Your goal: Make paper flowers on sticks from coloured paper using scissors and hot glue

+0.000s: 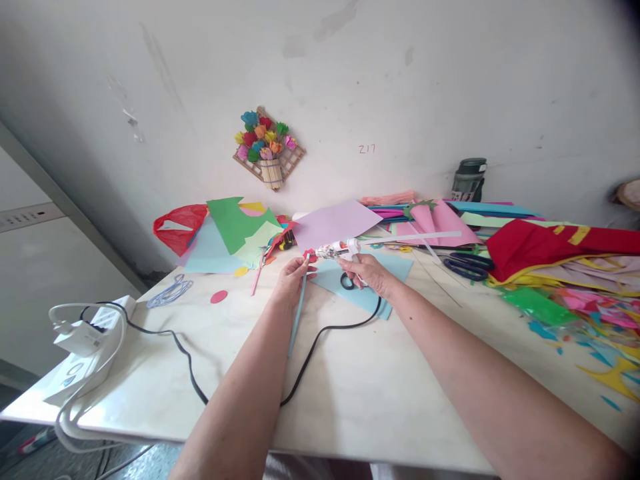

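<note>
My right hand [371, 272] is wrapped round the handle of a white hot glue gun [352, 248], and a long glue stick [420, 237] sticks out of its rear. The gun's nozzle points left, at a small red paper piece [311, 255] by my left fingertips. My left hand [291, 280] pinches a thin light-blue paper strip [299, 312] that hangs down toward me. Whether the nozzle touches the red piece I cannot tell. Under both hands lies a light-blue paper sheet [397, 268]. A black ring-shaped thing [346, 281] shows beside my right hand.
The gun's black cord [327, 328] crosses the table to a white power strip [75, 373] at left. A red paper disc [219, 297] lies left of my hands. Coloured sheets [233, 227] line the wall. Dark scissors [469, 265] and paper scraps [607, 360] lie at right.
</note>
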`<state>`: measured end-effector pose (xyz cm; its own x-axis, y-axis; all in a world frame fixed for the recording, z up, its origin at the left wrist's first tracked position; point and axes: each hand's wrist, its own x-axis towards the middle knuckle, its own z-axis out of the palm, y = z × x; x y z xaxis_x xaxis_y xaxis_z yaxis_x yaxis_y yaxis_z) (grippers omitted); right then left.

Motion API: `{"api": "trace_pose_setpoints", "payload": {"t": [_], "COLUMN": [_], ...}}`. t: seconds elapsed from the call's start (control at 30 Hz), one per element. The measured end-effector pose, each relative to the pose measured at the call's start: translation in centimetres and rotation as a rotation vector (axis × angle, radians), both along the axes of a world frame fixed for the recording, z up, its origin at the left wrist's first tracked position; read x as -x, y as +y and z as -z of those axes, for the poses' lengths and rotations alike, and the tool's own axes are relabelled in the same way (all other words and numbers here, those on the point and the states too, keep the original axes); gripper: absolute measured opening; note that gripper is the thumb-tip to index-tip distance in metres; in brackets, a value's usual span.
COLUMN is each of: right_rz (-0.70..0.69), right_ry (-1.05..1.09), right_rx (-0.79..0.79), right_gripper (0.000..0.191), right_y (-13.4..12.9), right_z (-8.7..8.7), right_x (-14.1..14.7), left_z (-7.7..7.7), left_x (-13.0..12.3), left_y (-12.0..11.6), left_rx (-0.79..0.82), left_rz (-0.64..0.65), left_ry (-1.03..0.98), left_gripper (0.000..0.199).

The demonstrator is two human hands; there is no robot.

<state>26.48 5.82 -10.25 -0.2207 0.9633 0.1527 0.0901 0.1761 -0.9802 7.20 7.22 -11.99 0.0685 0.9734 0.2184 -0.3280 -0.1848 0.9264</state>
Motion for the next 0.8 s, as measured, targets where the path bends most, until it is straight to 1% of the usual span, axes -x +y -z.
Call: {"api": "trace_pose_setpoints", "payload": {"t": [0.33, 0.67, 0.8], "right_rz": [0.034, -0.003, -0.005], "right_ry": [-0.003, 0.026, 0.006], "right_rx": [-0.01, -0.011, 0.0], "right_gripper": [0.037, 0.036, 0.037], "right_y": [-0.21, -0.08, -0.31], "right_z": [-0.44, -0.09, -0.34], "right_x": [0.03, 0.08, 0.03], "left_z": [0.29, 0.05, 0.1], "left_x": [0.19, 0.06, 0.17], "left_y": [0.32, 0.08, 0.09], "left_rx": [-0.011, 0.006, 0.005], "left_rz": [0.03, 0.012, 0.019], "left_ry": [0.008, 0.003, 0.0], "left_gripper": [0.021, 0.02, 0.02]}}
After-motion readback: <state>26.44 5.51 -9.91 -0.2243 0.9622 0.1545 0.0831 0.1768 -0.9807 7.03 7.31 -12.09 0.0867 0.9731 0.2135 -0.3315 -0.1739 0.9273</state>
